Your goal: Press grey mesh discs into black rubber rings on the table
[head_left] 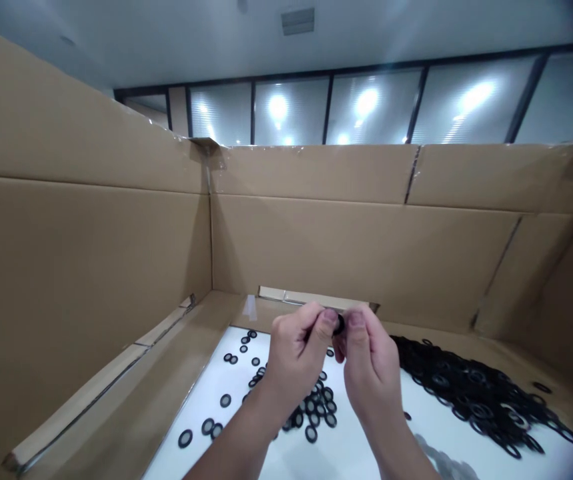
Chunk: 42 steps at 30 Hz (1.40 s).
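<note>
Near the middle of the head view, my left hand (299, 343) and my right hand (371, 353) are raised close together above a white board (316, 460). Between their fingertips is a small black ring (339, 325), pinched by my left hand. The thumb and fingers of my right hand are closed against its other side; whether they grip a further piece is hidden. Under and left of my hands lie several black-rimmed discs with pale centres (311, 433). A large heap of black rings (466, 387) lies to the right.
Tall cardboard walls (306, 240) surround the board at the back, left and right. Cardboard strips (111, 380) run along the left floor and the back. Translucent pale pieces (446, 463) lie at the lower right. A lone ring (541, 387) sits beyond the heap.
</note>
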Motion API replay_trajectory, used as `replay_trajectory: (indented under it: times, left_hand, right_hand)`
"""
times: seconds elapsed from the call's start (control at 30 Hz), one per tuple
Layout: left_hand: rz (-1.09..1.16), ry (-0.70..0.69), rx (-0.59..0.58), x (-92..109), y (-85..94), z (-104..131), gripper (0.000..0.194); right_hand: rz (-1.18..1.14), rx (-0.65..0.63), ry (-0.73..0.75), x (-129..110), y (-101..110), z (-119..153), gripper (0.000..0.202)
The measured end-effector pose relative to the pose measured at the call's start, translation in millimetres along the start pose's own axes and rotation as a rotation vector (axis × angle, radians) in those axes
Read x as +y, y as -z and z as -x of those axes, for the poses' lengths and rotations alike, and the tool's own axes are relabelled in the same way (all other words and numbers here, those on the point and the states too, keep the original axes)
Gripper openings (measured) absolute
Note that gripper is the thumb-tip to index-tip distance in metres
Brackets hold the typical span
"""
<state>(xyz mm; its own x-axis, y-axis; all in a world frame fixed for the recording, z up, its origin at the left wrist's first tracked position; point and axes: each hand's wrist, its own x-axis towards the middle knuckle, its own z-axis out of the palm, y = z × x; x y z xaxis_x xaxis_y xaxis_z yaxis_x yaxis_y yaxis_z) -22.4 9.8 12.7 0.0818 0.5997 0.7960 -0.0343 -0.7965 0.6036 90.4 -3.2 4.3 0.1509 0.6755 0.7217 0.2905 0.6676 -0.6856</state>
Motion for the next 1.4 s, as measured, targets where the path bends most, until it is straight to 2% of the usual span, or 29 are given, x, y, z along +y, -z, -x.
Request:
replay_trajectory:
  times: [0.3, 0.53, 0.87, 0.97, 1.2, 1.3, 1.4]
  left_hand:
    - [-0.181, 0.028, 0.016, -3.0, -4.2, 2.0, 0.04]
    - [-0.208, 0.08, 0.026, -3.2, -10.7, 3.1, 0.038]
    - [-0.15, 0.074, -0.035, 8.5, -12.0, 4.7, 0.037]
    - [-0.14, 0.067, -0.058, 13.2, -9.5, 3.8, 0.038]
    - [-0.071, 0.13, -0.118, 19.0, -3.0, 0.5, 0.041]
    - [-0.084, 0.161, -0.121, 18.8, 2.3, -2.2, 0.041]
    - [-0.059, 0.195, -0.169, 20.0, 11.6, -5.6, 0.026]
  right_hand:
    - [0.137, -0.003, 0.121, 7.9, 4.2, -1.7, 0.04]
    - [0.158, 0.036, 0.079, 16.3, -1.2, -5.2, 0.04]
    - [0.141, 0.14, 0.07, 2.2, 2.2, -1.4, 0.044]
    - [0.152, 0.116, 0.086, -0.3, 4.1, -0.8, 0.045]
    - [0.055, 0.104, -0.007, -3.4, 5.2, -0.7, 0.046]
    - [0.098, 0.019, -0.021, -2.5, 10.6, -5.1, 0.047]
    - [0.143, -0.076, 0.054, -1.5, 18.3, -9.3, 0.048]
